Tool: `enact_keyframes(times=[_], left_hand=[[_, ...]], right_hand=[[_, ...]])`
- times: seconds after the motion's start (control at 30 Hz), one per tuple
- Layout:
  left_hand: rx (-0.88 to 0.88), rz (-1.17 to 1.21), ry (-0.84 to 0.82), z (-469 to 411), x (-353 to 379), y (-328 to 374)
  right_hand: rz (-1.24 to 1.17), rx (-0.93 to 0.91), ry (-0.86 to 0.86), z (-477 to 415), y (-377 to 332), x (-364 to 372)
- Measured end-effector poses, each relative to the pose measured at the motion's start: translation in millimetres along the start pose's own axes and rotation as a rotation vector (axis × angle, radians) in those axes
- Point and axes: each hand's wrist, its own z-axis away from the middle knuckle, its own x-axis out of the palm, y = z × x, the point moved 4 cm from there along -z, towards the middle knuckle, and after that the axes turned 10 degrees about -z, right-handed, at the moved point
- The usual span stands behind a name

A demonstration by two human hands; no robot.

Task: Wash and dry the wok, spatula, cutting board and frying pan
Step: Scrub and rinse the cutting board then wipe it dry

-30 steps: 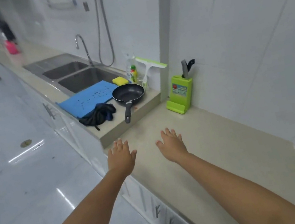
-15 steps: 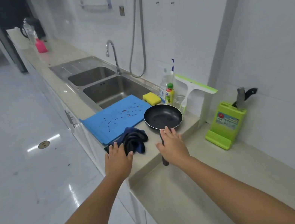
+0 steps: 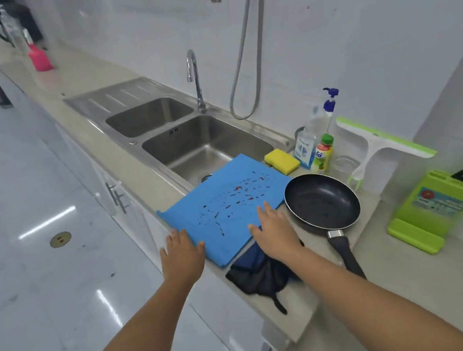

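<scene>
Neither hand grips anything yet. Both are spread open, palms down, fingers loosely fanned. The left hand point(image 3: 181, 253) sits at the board's near left edge, thumb just touching or nearly touching the blue rim; I cannot tell which. The right hand point(image 3: 275, 229) hovers over or rests on the board's near right corner, fingertips pointing toward 12 o'clock.

The board point(image 3: 226, 207) is a thin blue sheet lying flat on the counter point(image 3: 145, 184), its far end overhanging the near basin of the sink point(image 3: 206, 145). It is spattered with dark and red specks. It looks light and probably somewhat flexible, so a two-handed hold at opposite edges, at 9 and 3 o'clock, should keep it from sagging; once wet and soapy it will likely turn slippery. Its near corner lies on a dark cloth point(image 3: 260, 275) bunched at 6 o'clock, which may drag along if the board slides.

The pan point(image 3: 321, 202) sits at 3 o'clock of the board, just beside it, black and nonstick, handle pointing toward 5 o'clock. It looks moderately heavy and rigid; the handle is the obvious hold. A yellow sponge point(image 3: 282, 161) and soap bottles point(image 3: 315, 142) stand at 1 o'clock. No wok or spatula is in view.

Both forearms reach forward, nearly parallel, wrists level.
</scene>
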Motion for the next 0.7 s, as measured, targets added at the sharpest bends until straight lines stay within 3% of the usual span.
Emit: enact_keyframes(times=[0.4, 0.7], left_hand=[[-0.114, 0.465, -0.055, -96, 21, -24], [-0.267, 0.554, 0.064, -195, 5, -67]], right_hand=[[0.082, 0.245, 0.048, -137, 1, 14], [-0.011, 0.352, -0.007, -202, 38, 2]])
